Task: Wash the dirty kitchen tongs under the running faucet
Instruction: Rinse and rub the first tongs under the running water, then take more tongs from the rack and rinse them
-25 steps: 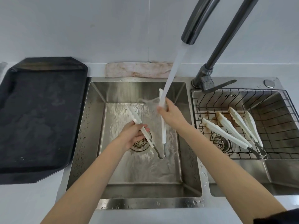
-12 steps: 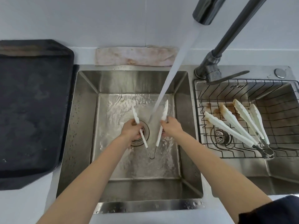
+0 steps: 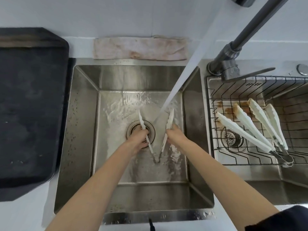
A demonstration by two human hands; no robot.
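White kitchen tongs [image 3: 169, 122] are spread in a V low over the left sink basin [image 3: 83, 130], hinge toward me. My left hand [image 3: 139, 139] grips the left arm of the tongs, above the drain. My right hand [image 3: 175, 135] grips the right arm. Water streams from the dark faucet [image 3: 236, 40] and lands between the two tips, close to the right one. Two more pairs of white tongs [image 3: 246, 129] with brown stains at their tips lie in a wire basket [image 3: 211, 100] in the right basin.
A large black tray [image 3: 30, 105] lies on the counter to the left of the sink. A stained cloth [image 3: 140, 49] lies folded along the sink's back edge. The faucet lever [image 3: 246, 75] points right over the basket.
Both hands have lowered the tongs from high in the stream to near the basin floor. The tongs' arms now spread evenly in a V. The view has tilted downward.
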